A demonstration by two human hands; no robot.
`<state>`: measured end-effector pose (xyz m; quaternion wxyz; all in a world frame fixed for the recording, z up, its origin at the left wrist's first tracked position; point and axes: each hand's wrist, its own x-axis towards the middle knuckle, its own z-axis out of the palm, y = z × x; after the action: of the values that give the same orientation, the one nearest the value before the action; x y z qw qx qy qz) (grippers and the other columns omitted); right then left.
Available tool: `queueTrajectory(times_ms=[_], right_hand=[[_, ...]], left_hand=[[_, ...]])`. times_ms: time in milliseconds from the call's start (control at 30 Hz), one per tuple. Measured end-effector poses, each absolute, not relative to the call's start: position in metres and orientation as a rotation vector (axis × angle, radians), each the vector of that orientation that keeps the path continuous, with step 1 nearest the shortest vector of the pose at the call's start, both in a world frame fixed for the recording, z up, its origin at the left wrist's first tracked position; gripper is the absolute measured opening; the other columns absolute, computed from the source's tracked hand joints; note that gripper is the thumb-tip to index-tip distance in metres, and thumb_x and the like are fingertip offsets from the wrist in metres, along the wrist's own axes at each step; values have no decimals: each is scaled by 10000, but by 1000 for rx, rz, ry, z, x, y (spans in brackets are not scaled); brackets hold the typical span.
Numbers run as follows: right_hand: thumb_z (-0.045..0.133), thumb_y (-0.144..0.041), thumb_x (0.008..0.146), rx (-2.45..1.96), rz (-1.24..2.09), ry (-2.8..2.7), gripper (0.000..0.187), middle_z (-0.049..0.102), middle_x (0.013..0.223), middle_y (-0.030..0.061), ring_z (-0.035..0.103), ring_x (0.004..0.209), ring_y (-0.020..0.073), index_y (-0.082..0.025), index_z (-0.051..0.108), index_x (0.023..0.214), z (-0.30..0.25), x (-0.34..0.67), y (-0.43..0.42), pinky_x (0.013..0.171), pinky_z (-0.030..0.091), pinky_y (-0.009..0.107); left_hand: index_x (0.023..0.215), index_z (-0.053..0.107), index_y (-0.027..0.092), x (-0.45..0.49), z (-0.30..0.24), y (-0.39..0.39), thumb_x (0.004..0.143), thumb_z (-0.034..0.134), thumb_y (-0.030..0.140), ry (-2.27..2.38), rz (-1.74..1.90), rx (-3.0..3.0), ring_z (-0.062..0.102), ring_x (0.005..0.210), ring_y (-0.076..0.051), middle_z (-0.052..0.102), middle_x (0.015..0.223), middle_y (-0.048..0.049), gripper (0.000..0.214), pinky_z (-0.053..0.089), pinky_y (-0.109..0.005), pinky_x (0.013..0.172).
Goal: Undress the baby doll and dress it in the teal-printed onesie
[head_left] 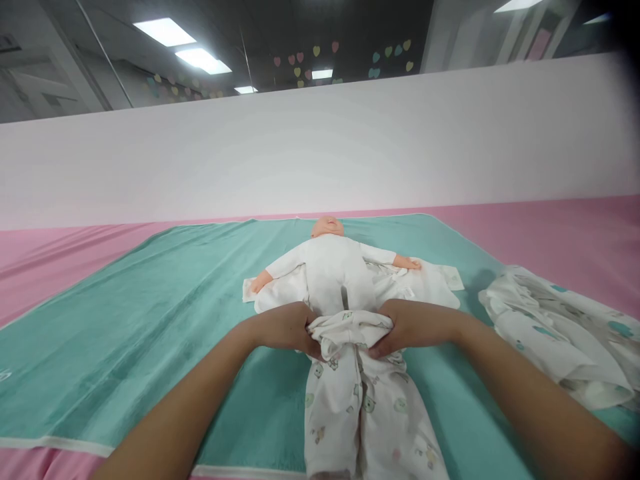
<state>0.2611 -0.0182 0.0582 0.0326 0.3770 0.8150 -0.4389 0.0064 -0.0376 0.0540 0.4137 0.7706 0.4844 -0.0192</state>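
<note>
A baby doll (334, 265) in a white one-piece lies on its back on a teal mat (165, 320), head away from me, arms spread. Under its torso lies an unfolded white garment (425, 283). White patterned baby trousers (360, 407) cover its legs and stretch toward me. My left hand (286, 328) and my right hand (409, 325) are both closed on the bunched waistband (350, 328) of the trousers, one at each side, at the doll's hips.
A crumpled white cloth with teal prints (555, 333) lies on the right edge of the mat. The mat rests on a pink sheet (550, 227). A white partition (320, 147) stands behind the doll's head.
</note>
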Motion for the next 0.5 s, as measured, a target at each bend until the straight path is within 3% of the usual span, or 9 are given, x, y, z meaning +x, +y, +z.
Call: queueTrajectory(times_ms=[500], right_hand=[[643,-576,633,1181,-1343,2503,391,552,686,-16,465,622,141,-194,573,685,57,260,-18,559,318,256]], left_hand=[[596,543,164,7,54,-37,586,678,473,1205,-37,1949,364,539,-85,449,581,40,337,256,-216,485]])
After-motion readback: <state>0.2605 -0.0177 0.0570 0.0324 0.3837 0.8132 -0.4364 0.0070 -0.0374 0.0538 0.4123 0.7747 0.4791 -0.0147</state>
